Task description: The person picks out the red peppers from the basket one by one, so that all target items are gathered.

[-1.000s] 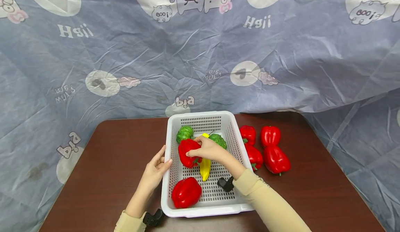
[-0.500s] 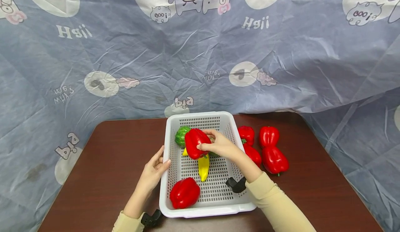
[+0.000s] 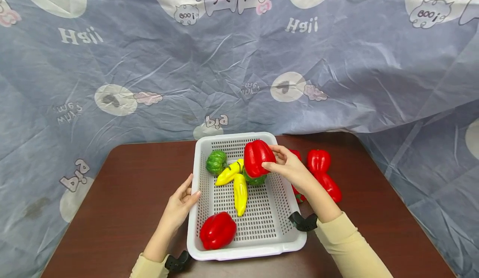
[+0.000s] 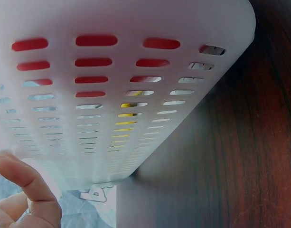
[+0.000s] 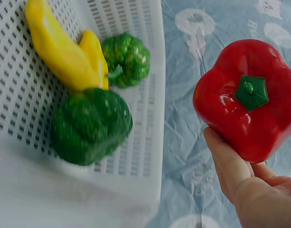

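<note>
My right hand (image 3: 290, 167) grips a red bell pepper (image 3: 258, 158) above the far right part of a white perforated basket (image 3: 245, 253). In the right wrist view the pepper's green stem (image 5: 252, 91) faces the camera. My left hand (image 3: 179, 205) holds the basket's left rim with thumb and fingers; part of that hand (image 4: 29, 194) shows beside the slotted wall in the left wrist view. Another red bell pepper (image 3: 218, 230) lies in the basket's near left corner. Two yellow peppers (image 3: 240, 194) and two green ribbed vegetables (image 3: 216, 162) are farther back inside, one partly hidden.
Right of the basket, several red bell peppers (image 3: 319, 160) lie on the dark brown table (image 3: 374, 224); my right arm partly covers them. A patterned grey-blue cloth (image 3: 209, 78) hangs behind the table. A black wrist device (image 3: 304, 222) is on each arm.
My right hand has lifted the red bell pepper from among the vegetables and carried it rightward and farther back, uncovering the yellow peppers. My left hand stays at the basket's rim.
</note>
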